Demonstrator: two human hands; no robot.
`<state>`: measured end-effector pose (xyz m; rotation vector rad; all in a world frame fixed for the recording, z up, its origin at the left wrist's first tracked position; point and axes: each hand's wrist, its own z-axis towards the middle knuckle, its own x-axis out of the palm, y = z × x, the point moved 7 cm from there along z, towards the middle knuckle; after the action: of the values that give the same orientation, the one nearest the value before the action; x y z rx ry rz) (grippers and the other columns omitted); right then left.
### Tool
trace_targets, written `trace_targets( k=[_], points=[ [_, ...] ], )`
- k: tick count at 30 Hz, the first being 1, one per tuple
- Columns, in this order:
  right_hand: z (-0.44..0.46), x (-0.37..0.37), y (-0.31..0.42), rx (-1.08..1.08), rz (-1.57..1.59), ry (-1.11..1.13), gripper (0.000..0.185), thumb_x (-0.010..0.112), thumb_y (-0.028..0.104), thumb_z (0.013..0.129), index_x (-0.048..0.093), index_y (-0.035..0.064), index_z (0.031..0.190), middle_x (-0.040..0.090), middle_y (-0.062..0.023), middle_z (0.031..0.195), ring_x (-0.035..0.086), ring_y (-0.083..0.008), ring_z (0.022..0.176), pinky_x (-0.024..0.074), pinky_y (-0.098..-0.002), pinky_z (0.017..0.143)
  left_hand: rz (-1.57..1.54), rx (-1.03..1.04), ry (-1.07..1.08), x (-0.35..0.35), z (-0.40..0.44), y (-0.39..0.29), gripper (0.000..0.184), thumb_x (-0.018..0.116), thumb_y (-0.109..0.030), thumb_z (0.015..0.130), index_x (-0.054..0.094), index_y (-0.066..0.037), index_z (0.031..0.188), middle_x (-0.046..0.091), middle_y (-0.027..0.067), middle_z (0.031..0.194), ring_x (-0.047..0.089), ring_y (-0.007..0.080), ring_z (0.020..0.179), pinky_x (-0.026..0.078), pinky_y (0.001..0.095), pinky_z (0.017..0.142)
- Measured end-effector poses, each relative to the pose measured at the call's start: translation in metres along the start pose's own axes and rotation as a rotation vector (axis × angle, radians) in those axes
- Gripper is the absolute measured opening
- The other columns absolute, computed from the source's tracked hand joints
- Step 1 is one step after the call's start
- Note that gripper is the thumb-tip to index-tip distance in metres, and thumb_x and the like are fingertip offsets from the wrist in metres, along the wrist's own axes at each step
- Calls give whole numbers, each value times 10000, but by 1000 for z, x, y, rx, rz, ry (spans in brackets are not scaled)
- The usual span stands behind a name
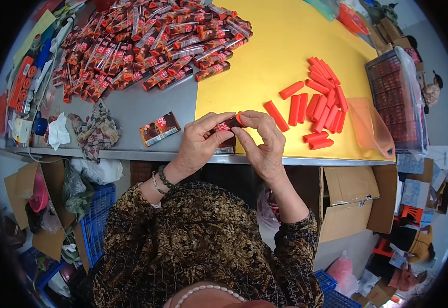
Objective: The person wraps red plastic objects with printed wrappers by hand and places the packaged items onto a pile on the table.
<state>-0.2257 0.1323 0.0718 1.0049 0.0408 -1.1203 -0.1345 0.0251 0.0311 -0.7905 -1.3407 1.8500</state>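
Near the table's front edge, both my hands hold a red stick wrapped in a dark printed wrapper [227, 124]. My left hand [195, 141] pinches its left part, with the fingers over the top and the thumb below. My right hand [265, 141] grips the right end, where a bit of bare red shows between the fingertips. Just below them, part of another printed piece [226, 149] shows at the edge, mostly hidden by the hands. A flat printed wrapper [161, 129] lies left of my left hand. Right of my right hand are several plain red sticks [319, 108], loosely heaped.
A large heap of wrapped sticks [152, 43] covers the back left. A crumpled cloth [97, 131] and white tissue [58, 130] lie at the left. An orange plastic scoop-like piece [370, 128] and a dark crate [395, 97] stand at the right. Cardboard boxes [349, 205] are below.
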Motion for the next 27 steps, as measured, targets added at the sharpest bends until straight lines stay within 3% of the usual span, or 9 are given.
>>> trace_targets(
  k=[13, 16, 22, 27],
  points=[
    [-5, 3, -7, 66, -13, 4, 240, 752, 12, 704, 643, 21, 918, 654, -117, 931, 628, -268, 848, 491, -342, 749, 41, 36, 17, 2, 0, 4, 359, 659, -26, 828, 608, 16, 1181, 637, 79, 905, 580, 118, 763, 468, 246, 675],
    [-5, 3, -9, 71, 7, -8, 253, 744, 7, 721, 640, 18, 951, 651, -117, 947, 632, -253, 835, 496, -331, 749, -31, -27, 34, 4, 0, 9, 355, 657, -36, 841, 602, 21, 1188, 622, 56, 913, 569, 90, 759, 460, 227, 663],
    [-2, -3, -17, 296, 169, -1, 293, 722, 0, 757, 625, 21, 1033, 641, -122, 987, 643, -218, 836, 501, -314, 755, -264, -240, 16, 2, -3, 26, 331, 644, -29, 862, 602, 14, 1187, 612, 19, 885, 537, 41, 730, 455, 199, 630],
    [-1, 1, -14, 182, 136, 45, 228, 703, -1, 774, 644, 12, 994, 651, -137, 975, 650, -225, 867, 510, -308, 756, -276, -286, 34, 5, -3, 28, 325, 645, -37, 866, 604, 12, 1185, 604, 12, 870, 529, 36, 718, 454, 197, 621]
  ],
)
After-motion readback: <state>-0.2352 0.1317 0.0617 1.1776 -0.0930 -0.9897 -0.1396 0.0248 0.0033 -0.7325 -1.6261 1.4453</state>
